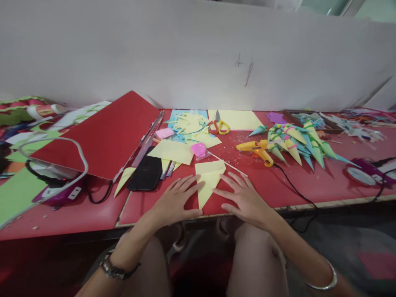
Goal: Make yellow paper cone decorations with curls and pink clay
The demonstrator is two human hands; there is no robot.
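A folded piece of yellow paper (209, 181), tapering to a point at the table's front edge, lies flat between my hands. My left hand (177, 197) rests at its left side with fingers spread, fingertips touching the paper's edge. On the other side, my right hand (243, 196) has its fingers apart, the tips at the paper's right edge. Neither hand grips anything. Just beyond the paper are a pink pad in clear wrap (199, 150) and a thin white stick (230, 165).
A black phone (146, 171) lies left of my hands, near a red board (102, 136). Yellow-handled scissors (222, 126) are at the back. To the right, a yellow glue gun (256, 151) with a trailing cord lies beside several paper cones (292, 148). A purple power strip (63, 194) sits far left.
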